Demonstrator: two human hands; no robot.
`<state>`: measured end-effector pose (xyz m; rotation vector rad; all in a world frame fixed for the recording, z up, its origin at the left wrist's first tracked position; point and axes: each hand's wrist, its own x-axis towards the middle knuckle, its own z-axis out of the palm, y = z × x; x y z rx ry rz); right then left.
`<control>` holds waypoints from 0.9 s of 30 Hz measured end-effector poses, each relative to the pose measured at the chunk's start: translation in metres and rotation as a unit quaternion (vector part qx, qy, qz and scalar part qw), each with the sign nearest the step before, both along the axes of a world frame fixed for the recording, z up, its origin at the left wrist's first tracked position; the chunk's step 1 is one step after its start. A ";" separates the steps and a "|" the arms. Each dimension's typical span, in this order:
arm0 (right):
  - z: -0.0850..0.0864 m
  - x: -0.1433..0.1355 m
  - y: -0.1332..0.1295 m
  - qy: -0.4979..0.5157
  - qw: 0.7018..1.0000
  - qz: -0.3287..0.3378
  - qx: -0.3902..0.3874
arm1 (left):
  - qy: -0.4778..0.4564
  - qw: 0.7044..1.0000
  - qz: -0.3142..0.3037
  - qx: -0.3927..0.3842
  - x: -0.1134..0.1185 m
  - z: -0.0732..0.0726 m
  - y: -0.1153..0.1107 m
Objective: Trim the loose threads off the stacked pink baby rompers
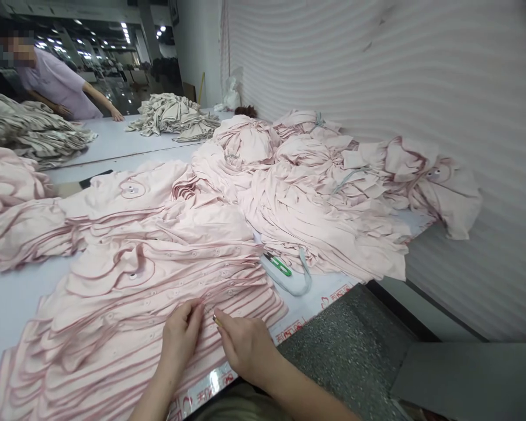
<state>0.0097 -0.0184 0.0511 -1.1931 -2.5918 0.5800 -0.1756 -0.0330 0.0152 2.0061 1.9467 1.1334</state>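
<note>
A fanned stack of pale pink garment pieces (pixel 149 292) with snap buttons lies on the white table (pixel 9 298) in front of me. My left hand (pixel 182 333) rests on the near edge of the stack, fingers pinching the fabric. My right hand (pixel 243 345) is beside it, fingers closed on a small metallic object (pixel 216 319) at the cloth's edge. The two hands almost touch.
Green-handled thread snips (pixel 278 264) on a grey strap lie right of the stack. Heaps of pink garments (pixel 315 193) fill the right and left of the table. Beige garment piles (pixel 175 117) sit farther back, where another person (pixel 56 82) leans over. A corrugated wall (pixel 421 76) is on the right.
</note>
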 end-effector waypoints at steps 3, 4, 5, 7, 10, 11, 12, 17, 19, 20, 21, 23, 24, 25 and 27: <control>0.001 -0.014 -0.002 -0.072 0.997 -0.015 0.002 | 0.010 1.000 -0.022 0.012 0.003 -0.004 -0.007; 0.001 -0.018 -0.001 -0.104 0.994 -0.025 -0.002 | 0.014 0.999 -0.029 0.018 0.006 -0.006 -0.012; 0.001 -0.022 0.000 -0.129 0.991 -0.031 -0.009 | 0.022 0.999 -0.031 0.027 0.009 -0.008 -0.017; 0.002 -0.024 0.002 -0.151 0.988 -0.016 -0.016 | 0.049 0.998 -0.025 0.044 0.014 -0.009 -0.025; 0.004 -0.010 0.004 -0.133 0.990 0.053 0.000 | 0.077 0.996 -0.006 0.033 0.015 -0.007 -0.022; 0.005 -0.004 0.003 -0.115 0.991 0.065 0.005 | 0.076 0.997 0.003 0.024 0.014 -0.006 -0.017; 0.006 0.002 0.002 -0.094 0.993 0.064 0.006 | 0.070 0.997 0.012 0.017 0.013 -0.004 -0.011; 0.005 0.004 -0.005 0.010 1.000 0.024 -0.006 | 0.067 0.997 0.041 0.019 -0.001 0.000 -0.011; 0.005 -0.001 -0.007 0.035 0.999 0.036 -0.015 | 0.092 0.993 0.066 0.015 -0.011 -0.002 -0.027; 0.004 -0.004 -0.009 0.045 0.998 0.046 -0.020 | 0.098 0.992 0.075 0.015 -0.017 -0.003 -0.036; 0.005 -0.007 -0.010 0.053 0.997 0.055 -0.026 | 0.097 0.992 0.079 0.015 -0.022 -0.004 -0.044; 0.005 -0.012 -0.013 0.062 0.995 0.069 -0.037 | 0.063 0.996 0.065 0.017 -0.033 -0.006 -0.054; 0.005 -0.015 -0.015 0.064 0.995 0.071 -0.038 | 0.037 0.998 0.051 0.015 -0.037 -0.006 -0.056; 0.006 -0.018 -0.017 0.065 0.995 0.071 -0.035 | 0.011 0.999 0.043 0.008 -0.041 -0.006 -0.056; 0.006 -0.024 -0.019 0.065 0.995 0.068 -0.027 | -0.036 0.998 0.049 -0.027 -0.046 -0.005 -0.052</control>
